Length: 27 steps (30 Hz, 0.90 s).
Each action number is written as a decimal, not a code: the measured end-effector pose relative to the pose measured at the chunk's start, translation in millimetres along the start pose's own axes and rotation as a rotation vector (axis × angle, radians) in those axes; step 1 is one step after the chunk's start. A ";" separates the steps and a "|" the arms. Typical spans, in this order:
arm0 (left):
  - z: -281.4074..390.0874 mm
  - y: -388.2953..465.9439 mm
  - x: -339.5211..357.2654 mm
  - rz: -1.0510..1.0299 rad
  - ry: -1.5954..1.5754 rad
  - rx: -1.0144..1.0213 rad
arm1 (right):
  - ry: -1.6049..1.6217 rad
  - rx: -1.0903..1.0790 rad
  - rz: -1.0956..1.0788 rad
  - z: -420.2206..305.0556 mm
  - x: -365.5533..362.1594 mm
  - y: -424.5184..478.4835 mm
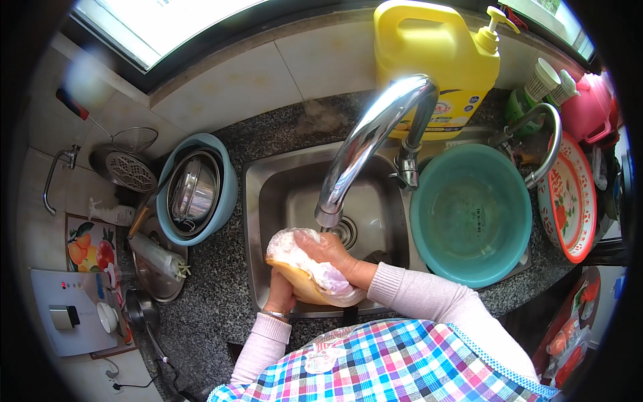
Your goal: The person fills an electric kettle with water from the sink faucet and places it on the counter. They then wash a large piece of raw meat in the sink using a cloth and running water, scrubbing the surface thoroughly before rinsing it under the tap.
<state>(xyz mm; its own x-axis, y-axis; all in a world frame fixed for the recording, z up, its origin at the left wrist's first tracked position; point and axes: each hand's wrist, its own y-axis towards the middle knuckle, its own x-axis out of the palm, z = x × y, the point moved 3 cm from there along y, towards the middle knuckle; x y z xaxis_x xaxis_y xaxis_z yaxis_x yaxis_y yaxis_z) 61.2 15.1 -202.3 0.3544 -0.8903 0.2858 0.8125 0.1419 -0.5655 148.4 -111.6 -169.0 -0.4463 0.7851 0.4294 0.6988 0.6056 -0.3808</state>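
A thick slab of raw meat, with pale fat and yellowish skin (pixel 296 281), is held over the near side of the steel sink (pixel 371 191). My left hand (pixel 280 293) supports it from below at the skin side, its fingers hidden behind the slab. On the upper, fatty face rests my right hand (pixel 329 251), with the thumb and fingers partly sunk around the meat. Right above the slab hangs the spout of a chrome faucet (pixel 329 213); whether water flows cannot be made out. The sink drain (pixel 345 231) shows just beyond my right hand.
A green plastic basin (pixel 467 216) sits right of the sink, near a second curved tap (pixel 555 130). Behind the faucet stands a yellow detergent jug (pixel 432 60). To the left are a blue basin (pixel 228 166) holding steel pots, a wrapped bundle (pixel 158 256) and a frying pan (pixel 140 306).
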 end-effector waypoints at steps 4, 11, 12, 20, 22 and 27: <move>2.1 -2.6 6.4 0.028 0.015 0.004 | -0.231 0.033 0.064 28.7 -14.1 20.2; 10.9 -8.9 7.1 0.031 -0.198 0.119 | 0.527 0.190 -0.128 51.0 -30.8 34.3; 17.3 -9.9 9.4 0.011 -0.262 0.134 | 0.614 0.272 -0.186 47.6 -31.9 34.4; 31.7 -12.4 -3.2 0.018 -0.583 0.128 | 0.576 0.436 -0.294 79.3 -60.0 -21.3; 36.0 -13.3 -6.1 0.046 -0.639 0.141 | 0.602 0.418 -0.227 72.1 -46.5 -34.2; 40.1 -13.9 -7.3 0.060 -0.657 0.221 | 0.479 0.333 -0.165 48.4 -22.3 -30.8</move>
<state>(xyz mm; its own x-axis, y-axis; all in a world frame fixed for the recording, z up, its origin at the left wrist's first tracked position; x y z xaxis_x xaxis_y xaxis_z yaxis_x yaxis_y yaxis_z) 65.9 36.9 -165.5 0.5521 -0.4415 0.7073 0.8329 0.3295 -0.4445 109.8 -141.6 -206.4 -0.1780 0.5784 0.7961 0.3944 0.7831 -0.4807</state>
